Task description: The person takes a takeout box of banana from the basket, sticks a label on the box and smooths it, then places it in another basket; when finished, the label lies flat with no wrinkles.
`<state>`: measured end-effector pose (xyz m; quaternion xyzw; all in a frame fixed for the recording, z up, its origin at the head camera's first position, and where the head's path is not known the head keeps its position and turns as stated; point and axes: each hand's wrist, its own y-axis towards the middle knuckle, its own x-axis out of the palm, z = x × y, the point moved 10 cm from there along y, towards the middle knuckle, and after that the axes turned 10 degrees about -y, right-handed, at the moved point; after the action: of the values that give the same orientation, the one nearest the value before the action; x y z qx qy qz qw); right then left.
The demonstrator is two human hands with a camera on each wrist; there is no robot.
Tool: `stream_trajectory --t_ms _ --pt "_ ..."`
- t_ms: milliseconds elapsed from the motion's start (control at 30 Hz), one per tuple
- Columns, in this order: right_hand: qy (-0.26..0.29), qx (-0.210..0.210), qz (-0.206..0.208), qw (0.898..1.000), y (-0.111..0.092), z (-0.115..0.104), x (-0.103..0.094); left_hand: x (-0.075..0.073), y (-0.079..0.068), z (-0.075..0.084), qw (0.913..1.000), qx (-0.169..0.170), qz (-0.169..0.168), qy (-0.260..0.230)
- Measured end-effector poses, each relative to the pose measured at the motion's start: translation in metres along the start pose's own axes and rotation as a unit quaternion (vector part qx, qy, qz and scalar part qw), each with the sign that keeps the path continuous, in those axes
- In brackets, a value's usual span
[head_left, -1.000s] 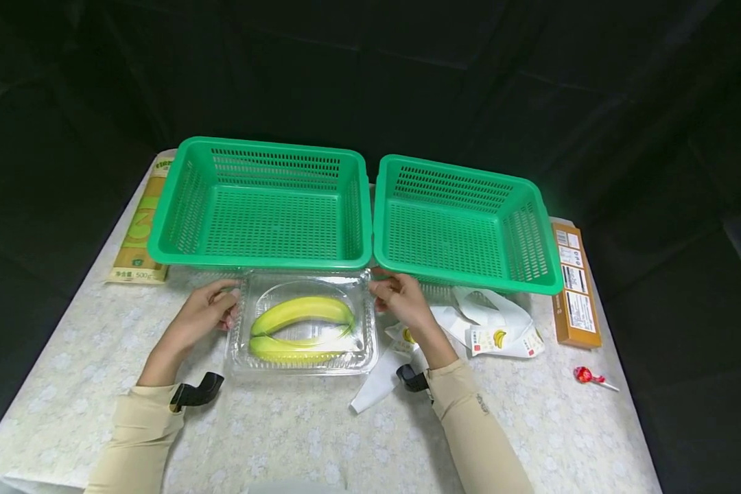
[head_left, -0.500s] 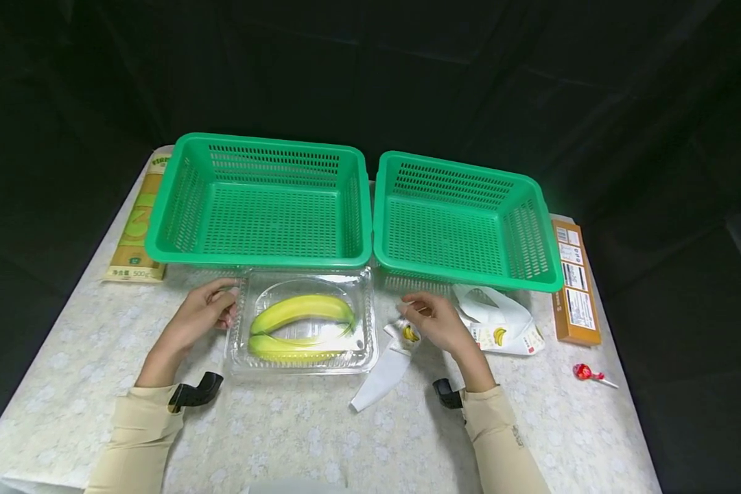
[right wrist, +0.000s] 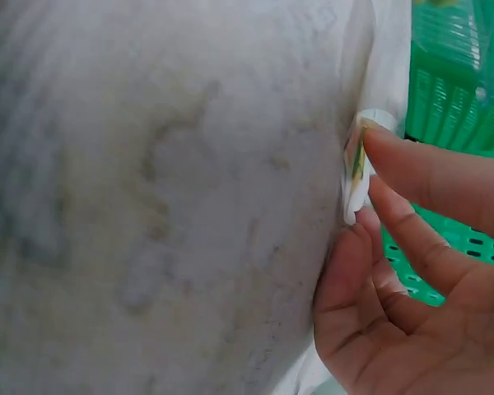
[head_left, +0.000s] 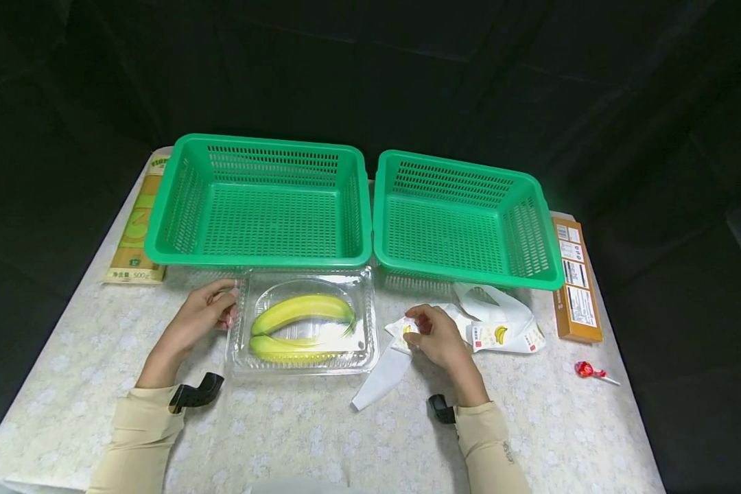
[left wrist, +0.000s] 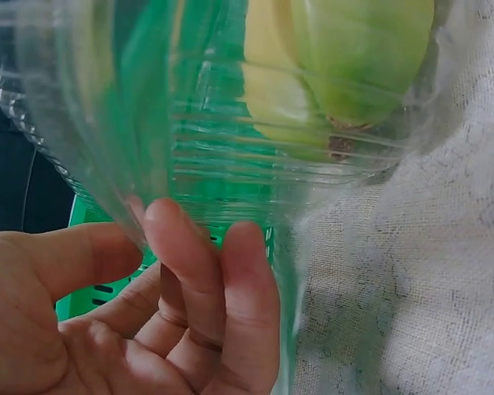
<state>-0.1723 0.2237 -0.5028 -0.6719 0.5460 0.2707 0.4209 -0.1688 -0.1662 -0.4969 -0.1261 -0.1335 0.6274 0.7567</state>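
Gripping the clear container (head_left: 309,287) in the left fingers (left wrist: 251,296) and, just right of it, pinching the white band (head_left: 381,377) (slanting lengthwise, near-left to far-right) in the right fingers (right wrist: 413,233).

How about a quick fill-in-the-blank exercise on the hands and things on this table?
The bananas lie ____ the clear container, not outside it.
The left hand is at the container's ____ side rather than its right.
The right hand pinches a banana-printed strip, mostly ____ in color.
Both baskets are ____ in color.

Missing words: inside; left; white; green.
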Motion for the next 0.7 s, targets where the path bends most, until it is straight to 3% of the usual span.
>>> stream_trajectory --t_ms 333,533,700 --pt "0.003 0.028 0.01 1.0 0.0012 0.0056 0.0007 -0.0006 0.0003 -0.0009 1.0 0.001 0.001 0.007" --pt "0.001 0.02 0.009 1.0 -0.0009 0.0032 0.0021 -0.0011 -0.0006 -0.0015 1.0 -0.001 0.0 0.004" --pt "0.033 0.019 0.023 0.999 -0.0003 0.0055 -0.0007 -0.0017 -0.0003 -0.0012 1.0 0.0 0.002 0.005"
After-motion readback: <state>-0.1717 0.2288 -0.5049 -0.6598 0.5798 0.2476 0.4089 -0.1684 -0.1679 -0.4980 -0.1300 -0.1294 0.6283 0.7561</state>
